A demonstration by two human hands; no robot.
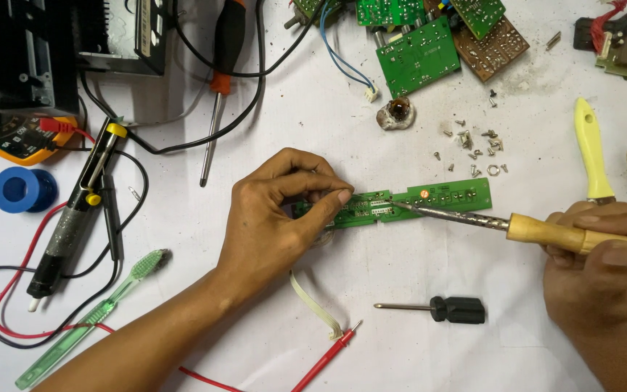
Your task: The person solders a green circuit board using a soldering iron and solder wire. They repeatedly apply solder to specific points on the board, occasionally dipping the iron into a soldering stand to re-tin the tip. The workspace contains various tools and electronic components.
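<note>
Middle of the frame there's a long green board (pixel 429 199) lying flat on the white table (pixel 400 348). The left hand (pixel 277 218) is pinched down on the board's left end, fingers together right on it, pinning it in place. The right hand (pixel 604 268), lower right of the frame, is wrapped tight around the wooden handle of a soldering iron (pixel 531 229), and the iron's tip sits on the board near its middle, just left of a small orange part.

Other stuff around:
- small black screwdriver (pixel 440 310) below the board, well apart from it
- red probe (pixel 324 359) and a bit of pale ribbon cable (pixel 313 305) at bottom centre
- green toothbrush (pixel 92 319) lower left
- desoldering pump (pixel 74 218) with yellow bits to the left, red and black leads looped around it
- blue solder spool (pixel 23 189) and a yellow multimeter (pixel 16 138) at far left
- big orange-handled screwdriver (pixel 219 80) up top
- pile of green and brown boards (pixel 437 36) upper centre
- loose screws (pixel 473 149) scattered just above the long board's right end
- yellow-handled brush (pixel 593 152) at right, just above the right hand
</note>
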